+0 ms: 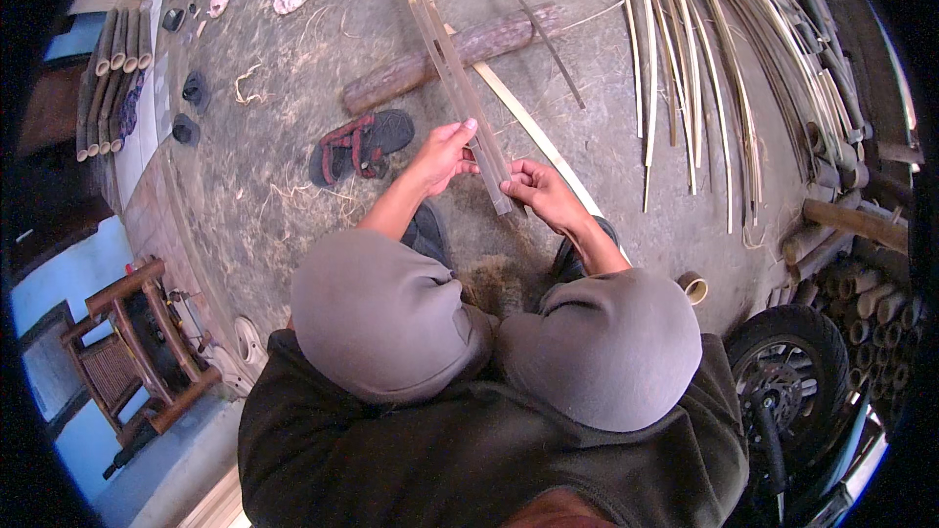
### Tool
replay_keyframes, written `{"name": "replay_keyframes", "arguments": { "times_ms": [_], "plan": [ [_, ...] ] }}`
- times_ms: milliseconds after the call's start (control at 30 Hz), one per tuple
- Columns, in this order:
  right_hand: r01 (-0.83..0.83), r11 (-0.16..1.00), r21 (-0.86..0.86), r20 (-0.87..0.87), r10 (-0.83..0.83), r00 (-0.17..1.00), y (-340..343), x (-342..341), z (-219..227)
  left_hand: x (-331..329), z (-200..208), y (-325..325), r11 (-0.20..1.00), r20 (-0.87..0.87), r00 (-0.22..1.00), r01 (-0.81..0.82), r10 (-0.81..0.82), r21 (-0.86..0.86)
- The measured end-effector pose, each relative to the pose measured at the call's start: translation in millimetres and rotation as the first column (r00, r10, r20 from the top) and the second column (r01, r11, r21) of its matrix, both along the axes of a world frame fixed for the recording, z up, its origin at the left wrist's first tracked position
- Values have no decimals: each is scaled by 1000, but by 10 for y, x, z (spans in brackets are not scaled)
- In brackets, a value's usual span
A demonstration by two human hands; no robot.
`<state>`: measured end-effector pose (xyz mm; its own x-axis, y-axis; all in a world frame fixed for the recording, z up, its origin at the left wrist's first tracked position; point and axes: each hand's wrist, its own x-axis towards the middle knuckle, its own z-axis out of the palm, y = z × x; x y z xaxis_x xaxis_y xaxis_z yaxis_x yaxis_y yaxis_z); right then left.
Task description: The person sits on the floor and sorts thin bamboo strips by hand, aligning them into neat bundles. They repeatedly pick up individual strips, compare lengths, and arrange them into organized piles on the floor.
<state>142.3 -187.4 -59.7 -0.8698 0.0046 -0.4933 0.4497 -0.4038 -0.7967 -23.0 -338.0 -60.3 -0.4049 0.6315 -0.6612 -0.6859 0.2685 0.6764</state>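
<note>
A long, brown split bamboo strip runs away from me, its near end between my knees and its far part crossing over a short log. It looks like two narrow lengths lying side by side. My left hand is closed on its left edge, thumb on top and fingers partly hidden beneath. Close to the near end, my right hand pinches the right edge between thumb and fingers. A pale bamboo strip lies on the floor beyond my right hand, slanting from the log towards my right foot.
Many thin bamboo strips spread over the floor at right. A thin dark stick leans across the log. A sandal lies left of my hands. Right are a motorcycle wheel and stacked bamboo tubes; left, a bamboo chair.
</note>
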Motion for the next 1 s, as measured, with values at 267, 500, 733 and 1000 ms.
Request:
{"name": "replay_keyframes", "arguments": {
  "times_ms": [267,500,733,1000],
  "plan": [
    [-22,999,-35,52,23,998,32,-36,15,6,38,-11,1000,-54,998,6,-6,-1],
    [-69,997,36,33,68,997,71,-82,60,24,66,-2,996,-87,992,-91,90,-14],
    [-137,987,87,31,135,990,77,-88,110,25,60,-25,995,-59,993,-99,100,27],
    [-59,986,159,60,50,997,97,-192,34,31,86,-16,996,-39,996,-82,83,32]
  ]
}}
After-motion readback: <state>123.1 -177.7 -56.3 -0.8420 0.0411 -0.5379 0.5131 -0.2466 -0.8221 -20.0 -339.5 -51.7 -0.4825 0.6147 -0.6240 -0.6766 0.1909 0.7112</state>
